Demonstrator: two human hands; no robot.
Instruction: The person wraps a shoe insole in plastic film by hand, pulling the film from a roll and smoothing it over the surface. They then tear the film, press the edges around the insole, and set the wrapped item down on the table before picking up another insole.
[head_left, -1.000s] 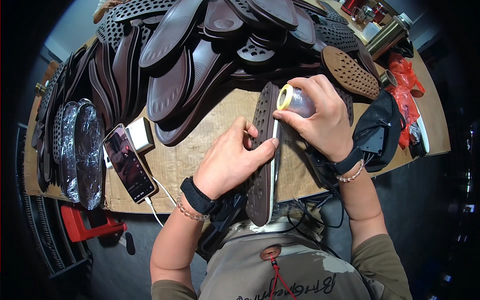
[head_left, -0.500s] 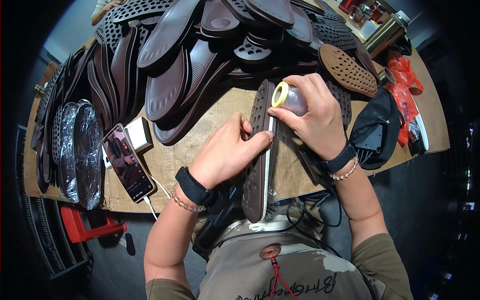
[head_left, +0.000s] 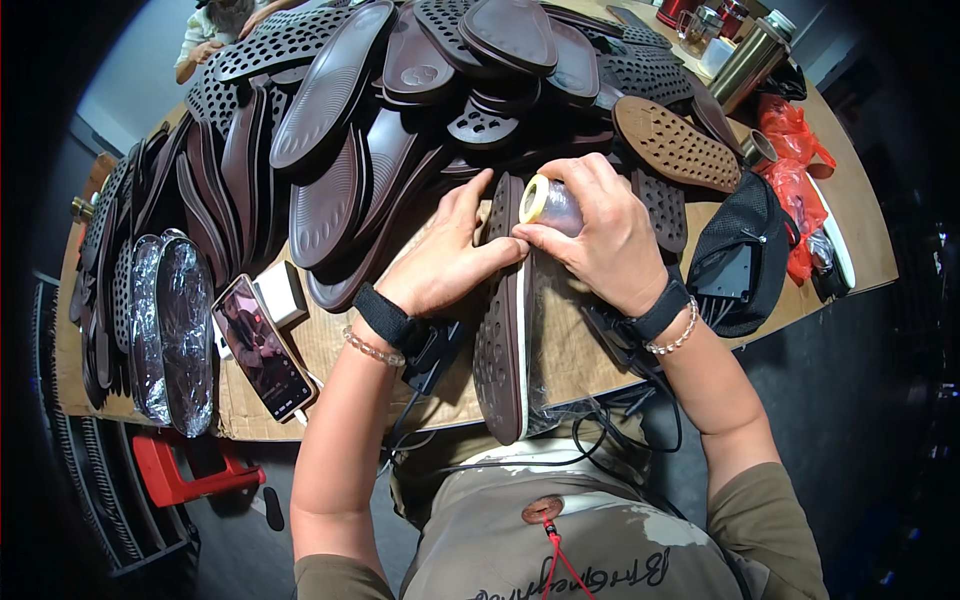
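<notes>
A pair of dark brown perforated insoles (head_left: pixel 500 345), stacked with a pale layer along one edge, stands lengthwise before me, its near end by my lap. My right hand (head_left: pixel 605 240) is closed round a small roll of clear stretch film (head_left: pixel 562 208) with a yellow core, held against the upper right side of the insoles. Its thumb presses near their edge. My left hand (head_left: pixel 435 265) is spread open at the left of the insoles, its thumb lying across them almost to the right thumb, its fingers pointing to their far end. Clear film hangs beside the insoles' right side.
A heap of brown insoles (head_left: pixel 335 180) fills the table's far side. Left stand a film-wrapped pair (head_left: pixel 172 330), a phone (head_left: pixel 262 345) and a white charger block (head_left: pixel 280 292). Right lie a black mesh pouch (head_left: pixel 740 255), red plastic bags (head_left: pixel 795 150) and a steel flask (head_left: pixel 750 65). Another person (head_left: pixel 225 30) is at the back.
My left hand has opened, its fingers stretching toward the insoles' far end. The right hand with the film roll has shifted slightly left. The view has also moved a little.
</notes>
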